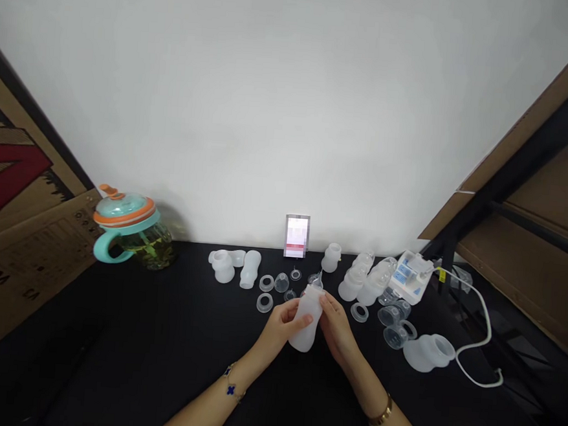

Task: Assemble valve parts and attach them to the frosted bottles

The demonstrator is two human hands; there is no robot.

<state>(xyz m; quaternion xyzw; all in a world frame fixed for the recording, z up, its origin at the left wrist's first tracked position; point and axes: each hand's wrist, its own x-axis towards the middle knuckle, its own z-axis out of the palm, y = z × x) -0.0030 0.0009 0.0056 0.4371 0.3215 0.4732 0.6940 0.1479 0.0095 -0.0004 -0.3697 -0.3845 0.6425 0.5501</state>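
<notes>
Left hand and right hand, both clamped on one translucent silicone bottle held between them above the black worktop, long axis tilted near-upright, neck away from the person, equally near both; loose rings and small parts beyond; bottle's mouth detail indistinct.

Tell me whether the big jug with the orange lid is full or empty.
Partly filled: the jug shows greenish liquid with leafy bits through its clear wall. Exact level cannot be told.
</notes>
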